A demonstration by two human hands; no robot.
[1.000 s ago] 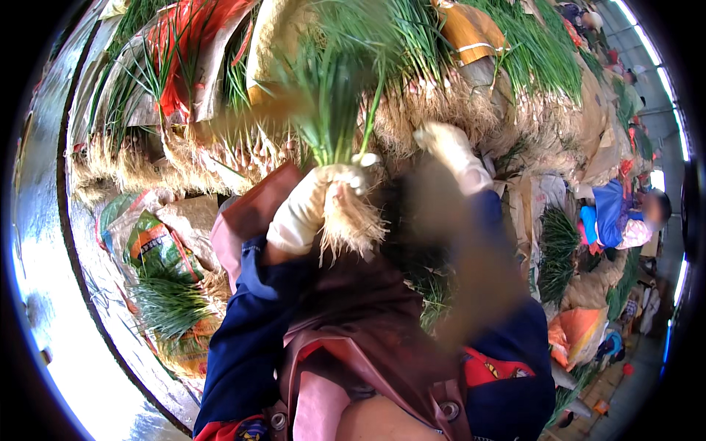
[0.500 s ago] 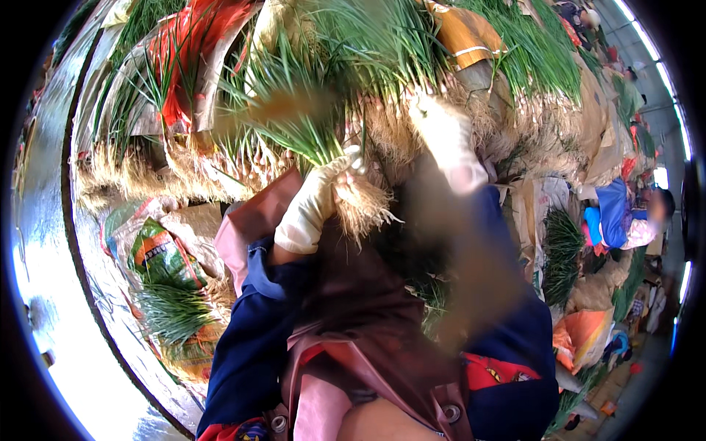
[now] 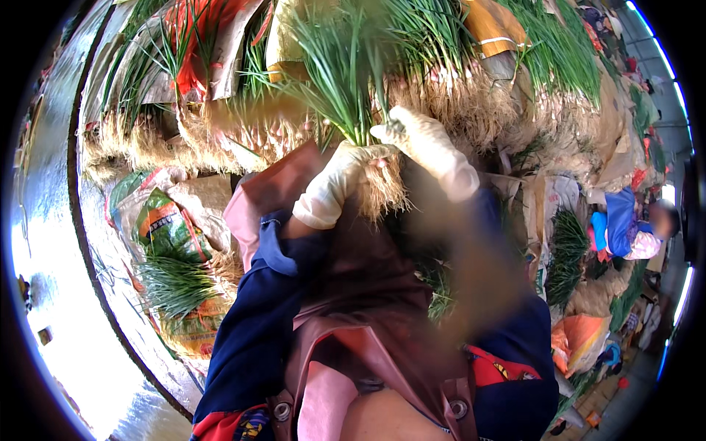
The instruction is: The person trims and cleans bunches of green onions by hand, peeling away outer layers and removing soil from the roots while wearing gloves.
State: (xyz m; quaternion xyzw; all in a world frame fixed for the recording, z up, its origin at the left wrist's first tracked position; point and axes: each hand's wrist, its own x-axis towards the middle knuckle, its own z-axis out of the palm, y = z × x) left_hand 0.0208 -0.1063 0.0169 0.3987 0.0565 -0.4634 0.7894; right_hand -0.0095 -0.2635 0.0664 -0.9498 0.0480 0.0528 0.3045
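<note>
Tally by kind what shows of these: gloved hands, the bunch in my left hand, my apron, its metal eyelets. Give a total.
Gloved hands, left and right: 2
Held bunch: 1
Apron: 1
Eyelets: 2
Total: 6

White glare (image 3: 81, 331) floods the left; brown smudges (image 3: 478, 279) blur the middle.

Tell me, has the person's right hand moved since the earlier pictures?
Yes: judged against the orange-brown covering, the right hand has moved left, toward the green-onion bunch in the left hand.
</note>
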